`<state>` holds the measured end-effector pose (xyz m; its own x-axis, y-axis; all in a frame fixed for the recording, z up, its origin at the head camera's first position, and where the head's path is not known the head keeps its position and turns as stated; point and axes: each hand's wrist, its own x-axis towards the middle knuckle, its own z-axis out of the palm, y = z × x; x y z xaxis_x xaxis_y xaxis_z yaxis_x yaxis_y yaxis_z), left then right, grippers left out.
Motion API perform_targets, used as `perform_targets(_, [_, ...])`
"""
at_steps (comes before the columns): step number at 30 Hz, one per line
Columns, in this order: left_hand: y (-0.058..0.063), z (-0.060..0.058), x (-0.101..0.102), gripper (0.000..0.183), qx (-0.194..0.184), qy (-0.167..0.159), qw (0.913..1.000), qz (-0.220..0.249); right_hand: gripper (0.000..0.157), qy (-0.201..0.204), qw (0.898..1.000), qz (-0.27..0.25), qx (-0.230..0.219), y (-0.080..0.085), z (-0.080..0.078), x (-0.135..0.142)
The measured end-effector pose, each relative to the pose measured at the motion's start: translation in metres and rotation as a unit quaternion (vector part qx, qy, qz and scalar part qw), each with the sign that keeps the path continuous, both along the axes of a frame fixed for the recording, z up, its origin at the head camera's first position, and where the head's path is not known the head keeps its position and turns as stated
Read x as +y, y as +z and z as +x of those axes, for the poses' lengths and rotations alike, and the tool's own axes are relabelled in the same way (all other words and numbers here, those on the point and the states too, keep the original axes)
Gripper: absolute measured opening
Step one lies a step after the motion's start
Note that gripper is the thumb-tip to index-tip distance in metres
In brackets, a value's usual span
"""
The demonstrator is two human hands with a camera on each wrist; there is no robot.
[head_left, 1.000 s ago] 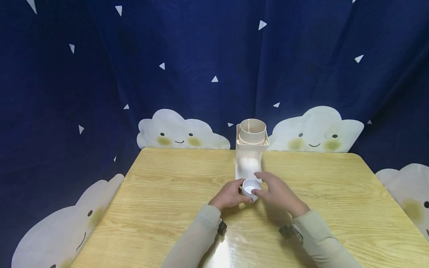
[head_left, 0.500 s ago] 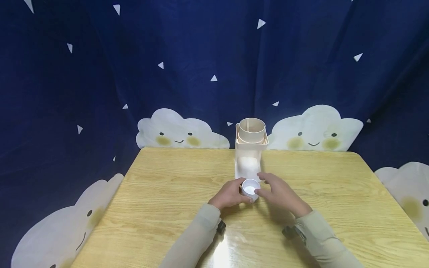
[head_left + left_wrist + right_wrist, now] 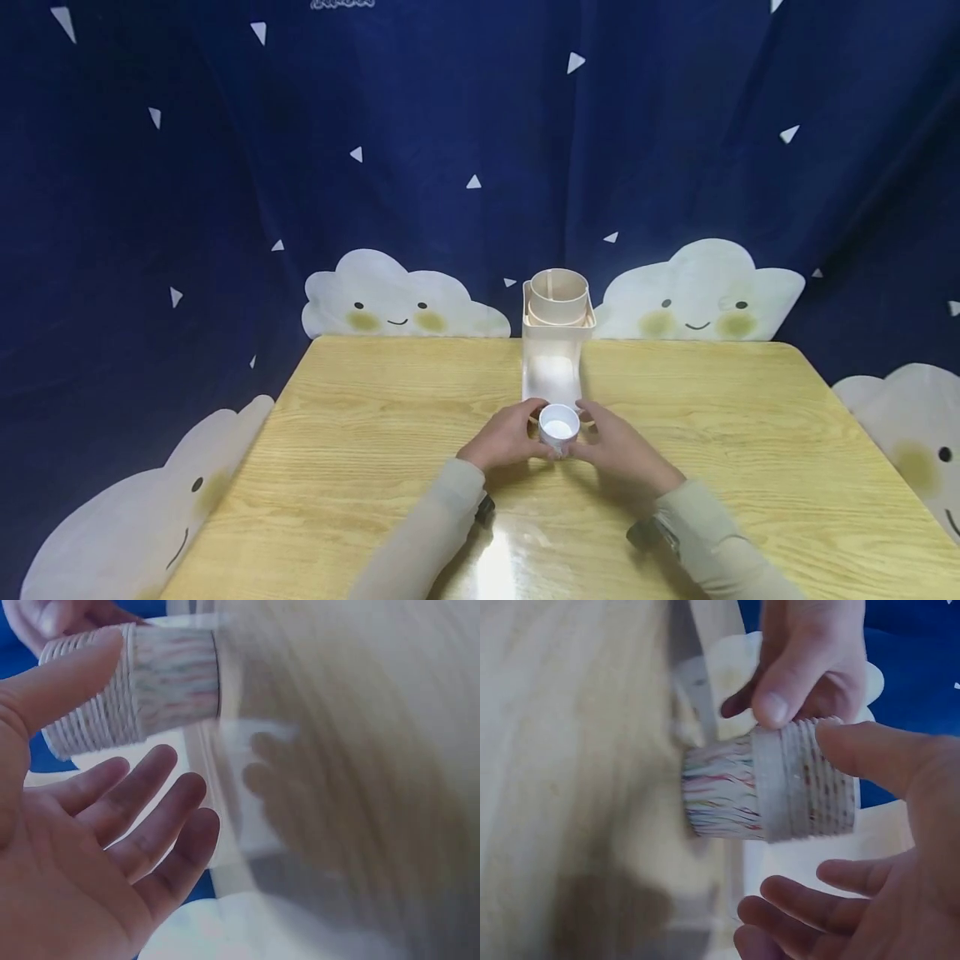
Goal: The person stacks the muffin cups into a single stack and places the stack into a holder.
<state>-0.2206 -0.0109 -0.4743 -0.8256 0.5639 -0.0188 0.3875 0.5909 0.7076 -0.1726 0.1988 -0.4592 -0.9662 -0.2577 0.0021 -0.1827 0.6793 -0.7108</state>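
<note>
Between my two hands is a stack of nested paper baking cups (image 3: 558, 427), its white inside facing up in the head view. The wrist views show its ridged rims and coloured streaks on the lowest cup's side. My left hand (image 3: 508, 435) holds the stack from the left; its thumb lies across the rims in the left wrist view, the other fingers spread and loosely bent. My right hand (image 3: 617, 446) holds from the right, thumb on the rims (image 3: 832, 780) in the right wrist view. The far sides of the stack's grip are partly hidden.
Just behind the cups stands a cream plastic holder (image 3: 558, 332) with a round tube on top and a white lower base. The wooden table (image 3: 390, 400) reaches to a dark blue curtain (image 3: 420, 100) with clouds and triangles.
My right hand has closed in on the stack, its thumb shifting from the cup's rim to the near side. The left hand keeps its hold, and the head view has shifted slightly.
</note>
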Motion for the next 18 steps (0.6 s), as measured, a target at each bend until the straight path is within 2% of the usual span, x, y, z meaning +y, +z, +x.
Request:
perform_targets(7, [0.007, -0.003, -0.026, 0.062, 0.027, 0.000, 0.9977, -0.062, 0.080, -0.018, 1.000, -0.015, -0.003, -0.011, -0.002, -0.010])
perform_targets(12, [0.012, -0.003, -0.045, 0.055, 0.055, -0.010, 0.9937, -0.097, 0.079, -0.026, 0.999, -0.013, 0.013, -0.016, -0.004, -0.017])
perform_targets(18, [0.012, -0.003, -0.056, 0.052, 0.073, -0.008, 0.9913, -0.109, 0.069, -0.049, 0.998, -0.015, 0.038, -0.021, -0.006, -0.024])
